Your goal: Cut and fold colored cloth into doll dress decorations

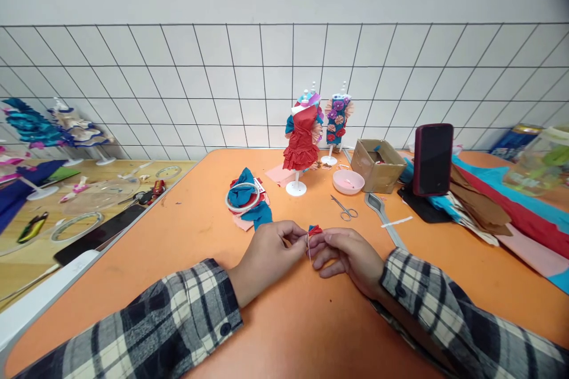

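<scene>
My left hand (267, 257) and my right hand (347, 257) meet over the orange table (178, 249), both in plaid sleeves. Between their fingertips sits a small red and blue paper piece (315, 230). The right hand pinches it, and the left hand pinches a thin pale thread or pin (308, 246) at its edge. Just beyond lie small scissors (344, 208), a pink bowl (348, 182) and a blue and red paper bundle with a white ring (245, 198).
Two dress-form stands, one in a red paper dress (302, 142) and one flowered (336, 121), stand at the back. A cardboard box (377, 164), a propped phone (432, 160) and coloured paper sheets (511, 207) fill the right. A wooden table (66, 201) with more craft items is left.
</scene>
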Demonstrator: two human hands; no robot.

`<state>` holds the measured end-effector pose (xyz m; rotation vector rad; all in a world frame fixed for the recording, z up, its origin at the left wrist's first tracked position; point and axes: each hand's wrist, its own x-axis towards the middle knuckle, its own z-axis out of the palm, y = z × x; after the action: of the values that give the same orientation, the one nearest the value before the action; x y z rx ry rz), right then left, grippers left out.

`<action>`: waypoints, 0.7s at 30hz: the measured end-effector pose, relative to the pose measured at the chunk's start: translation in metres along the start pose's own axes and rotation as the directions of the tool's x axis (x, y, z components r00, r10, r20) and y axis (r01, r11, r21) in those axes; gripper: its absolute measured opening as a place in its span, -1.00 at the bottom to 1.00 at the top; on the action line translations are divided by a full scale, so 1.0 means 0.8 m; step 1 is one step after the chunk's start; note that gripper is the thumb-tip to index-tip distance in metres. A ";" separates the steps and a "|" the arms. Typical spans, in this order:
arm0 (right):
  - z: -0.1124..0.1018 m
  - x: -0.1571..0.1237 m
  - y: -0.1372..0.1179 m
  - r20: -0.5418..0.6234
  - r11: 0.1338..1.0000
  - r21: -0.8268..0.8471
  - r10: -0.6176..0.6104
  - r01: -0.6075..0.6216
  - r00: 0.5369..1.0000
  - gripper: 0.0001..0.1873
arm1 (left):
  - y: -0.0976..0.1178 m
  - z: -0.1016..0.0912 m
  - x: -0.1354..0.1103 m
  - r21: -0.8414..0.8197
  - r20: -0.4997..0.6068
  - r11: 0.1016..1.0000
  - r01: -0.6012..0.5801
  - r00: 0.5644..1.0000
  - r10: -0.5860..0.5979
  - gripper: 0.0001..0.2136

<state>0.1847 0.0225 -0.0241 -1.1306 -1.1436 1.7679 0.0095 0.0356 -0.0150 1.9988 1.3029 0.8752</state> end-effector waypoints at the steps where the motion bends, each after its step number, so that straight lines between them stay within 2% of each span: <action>1: 0.000 0.000 0.000 -0.001 1.000 -0.014 -0.007 0.007 1.000 -0.60 | 0.000 0.000 0.000 -0.002 0.001 1.000 -0.002 1.000 0.002 -0.87; 6: 0.006 0.001 0.002 -0.030 0.991 -0.129 -0.035 0.031 0.999 -0.61 | -0.001 0.001 -0.004 0.022 0.021 0.999 -0.049 0.999 0.049 -0.87; 13: 0.005 0.002 0.000 -0.043 0.992 -0.125 0.007 -0.013 0.999 -0.62 | -0.001 -0.002 -0.005 0.065 0.051 0.991 -0.116 0.992 0.112 -0.85; 21: 0.003 0.000 -0.001 -0.028 0.992 -0.119 0.032 -0.035 0.999 -0.63 | -0.009 -0.013 -0.002 -0.053 0.171 0.977 -0.207 0.962 0.213 -0.84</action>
<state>0.1824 0.0221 -0.0229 -1.2465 -1.2352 1.7235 -0.0031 0.0383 -0.0144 2.1618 0.9848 0.7894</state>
